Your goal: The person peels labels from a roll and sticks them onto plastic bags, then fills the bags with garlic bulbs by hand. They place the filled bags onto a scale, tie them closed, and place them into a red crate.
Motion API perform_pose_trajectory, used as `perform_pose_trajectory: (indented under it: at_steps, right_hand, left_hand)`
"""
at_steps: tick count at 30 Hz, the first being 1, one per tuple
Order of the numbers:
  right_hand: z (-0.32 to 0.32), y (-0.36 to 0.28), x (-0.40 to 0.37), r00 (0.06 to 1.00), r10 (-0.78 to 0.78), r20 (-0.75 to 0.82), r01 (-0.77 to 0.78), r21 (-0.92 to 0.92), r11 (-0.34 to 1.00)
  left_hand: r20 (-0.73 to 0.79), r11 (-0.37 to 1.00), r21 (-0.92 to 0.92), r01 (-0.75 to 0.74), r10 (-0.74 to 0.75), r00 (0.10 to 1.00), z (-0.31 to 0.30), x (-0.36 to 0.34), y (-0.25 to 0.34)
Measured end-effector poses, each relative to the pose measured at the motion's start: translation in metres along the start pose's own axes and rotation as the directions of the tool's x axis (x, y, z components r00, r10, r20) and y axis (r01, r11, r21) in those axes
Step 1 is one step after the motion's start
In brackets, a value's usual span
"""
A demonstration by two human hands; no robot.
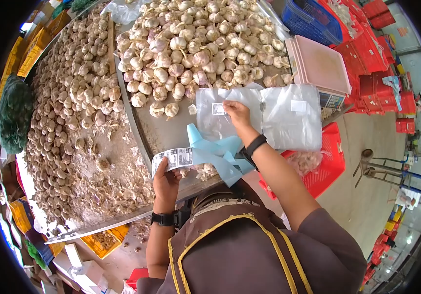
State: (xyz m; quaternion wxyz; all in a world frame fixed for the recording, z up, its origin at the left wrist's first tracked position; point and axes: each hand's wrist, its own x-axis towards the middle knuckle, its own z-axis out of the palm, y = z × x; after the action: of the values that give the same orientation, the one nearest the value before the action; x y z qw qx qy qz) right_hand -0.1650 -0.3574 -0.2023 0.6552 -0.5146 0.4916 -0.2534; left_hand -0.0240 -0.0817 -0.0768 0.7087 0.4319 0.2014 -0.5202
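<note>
My left hand (165, 182) is closed on the printed end of a strip of labels (178, 158), its thumb on the white stickers. The pale blue backing (220, 149) of the strip trails rightward in loose folds over the table edge. My right hand (238, 116) has its fingers curled together at the right edge of a single white printed label (219, 109), which lies over a clear plastic bag (208, 125). Beside it, to the right, is another clear bag (291, 117) with a white label near its top.
A large heap of garlic bulbs (200, 44) covers the table behind the bags; more garlic (54, 132) and loose skins lie left of a metal divider. A scale (320, 63) stands at the right, with a blue basket (313, 22) behind. Below the table edge is a red crate (333, 157).
</note>
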Motion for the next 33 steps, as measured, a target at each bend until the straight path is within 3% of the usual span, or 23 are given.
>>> perform_pose_trajectory:
  at_steps: [1,2,3,4,5,7,8,10,11,13,17,20,22,24,25,26,27,28,29,30,32,33]
  right_hand:
    - [0.0,0.014,0.011,0.999,-0.032,-0.012,0.029,-0.157,0.987]
    - [0.005,0.007,0.007,1.0,-0.03,-0.008,0.028,-0.157,0.987]
    - [0.01,-0.007,-0.001,0.985,-0.154,-0.082,0.1,-0.459,0.883]
    - [0.015,-0.02,-0.01,0.95,-0.292,-0.112,0.126,-0.718,0.684]
    - [0.019,-0.03,-0.018,0.95,-0.291,-0.112,0.124,-0.719,0.683]
    - [0.022,-0.043,-0.03,0.802,-0.55,-0.232,0.182,-0.782,0.596]
    - [0.021,-0.047,-0.034,0.8,-0.554,-0.231,0.186,-0.783,0.594]
    - [0.015,-0.049,-0.043,0.969,-0.243,0.041,0.188,-0.76,0.622]
    - [0.017,-0.046,-0.049,0.969,-0.244,0.041,0.188,-0.761,0.621]
    - [0.02,-0.032,-0.058,0.921,-0.279,0.273,0.379,-0.797,0.47]
    - [0.017,-0.023,-0.052,0.923,-0.324,0.206,0.352,-0.791,0.501]
    - [0.002,-0.025,-0.044,0.956,-0.248,0.156,0.281,-0.73,0.623]
    - [-0.023,-0.025,-0.036,0.91,-0.414,-0.02,0.368,-0.424,0.828]
    - [-0.077,-0.039,-0.038,0.887,-0.359,-0.29,0.253,-0.345,0.904]
    - [-0.111,-0.045,-0.045,0.838,-0.32,-0.443,0.194,-0.305,0.932]
    - [-0.14,-0.049,-0.052,0.728,-0.251,-0.638,0.22,-0.13,0.967]
    - [-0.181,-0.04,-0.059,0.622,-0.351,-0.7,0.247,-0.25,0.936]
    - [-0.222,-0.025,-0.056,0.482,-0.335,-0.81,0.261,-0.232,0.937]
    - [-0.222,-0.041,-0.073,0.293,-0.408,-0.865,0.434,-0.26,0.863]
    - [-0.216,-0.059,-0.09,0.227,-0.519,-0.824,0.488,-0.364,0.793]
    - [-0.162,-0.108,-0.129,0.328,-0.637,-0.698,0.401,-0.508,0.763]
    - [-0.137,-0.11,-0.136,0.572,-0.596,-0.563,0.439,-0.403,0.803]
  left_hand:
    - [-0.012,1.0,-0.001,-0.003,0.003,1.0,-0.001,-0.001,0.0]
    - [-0.025,1.0,0.0,-0.006,0.006,1.0,-0.002,-0.002,0.0]
    - [-0.028,1.0,-0.001,-0.007,0.007,1.0,-0.003,-0.003,0.001]
    - [-0.016,1.0,-0.018,-0.025,0.025,1.0,-0.003,-0.006,0.002]
    - [-0.001,0.998,-0.035,-0.042,0.042,0.999,-0.003,-0.007,0.002]
    - [-0.001,0.998,-0.04,-0.039,0.039,0.999,-0.007,-0.009,0.003]
    - [-0.002,0.998,-0.043,-0.04,0.04,0.999,-0.008,-0.009,0.005]
    - [-0.005,0.998,-0.041,-0.046,0.046,0.999,-0.008,-0.011,0.008]
    - [-0.011,0.998,-0.036,-0.047,0.047,0.999,-0.008,-0.012,0.008]
    - [0.0,0.998,-0.043,-0.034,0.034,0.999,-0.007,-0.011,0.007]
    - [0.043,0.999,0.042,-0.031,0.029,0.999,0.002,-0.011,0.007]
    - [0.063,0.992,0.119,-0.049,0.042,0.997,0.01,-0.012,0.006]
    - [0.079,0.983,0.173,-0.057,0.044,0.996,0.016,-0.013,0.006]
    - [0.092,0.973,0.22,-0.069,0.05,0.995,0.023,-0.015,0.005]
    - [0.102,0.961,0.263,-0.085,0.06,0.993,0.028,-0.017,0.004]
    - [0.113,0.947,0.304,-0.102,0.071,0.991,0.032,-0.017,0.002]
    - [0.138,0.939,0.318,-0.131,0.09,0.986,0.033,-0.016,-0.001]
    - [0.134,0.939,0.32,-0.13,0.091,0.987,0.034,-0.016,-0.002]
    - [0.13,0.933,0.34,-0.12,0.08,0.988,0.036,-0.016,-0.004]
    - [0.127,0.927,0.36,-0.109,0.067,0.99,0.038,-0.016,-0.007]
    - [0.159,0.925,0.368,-0.099,0.042,0.986,0.046,-0.019,-0.01]
    - [0.174,0.918,0.384,-0.1,0.035,0.984,0.048,-0.018,-0.013]
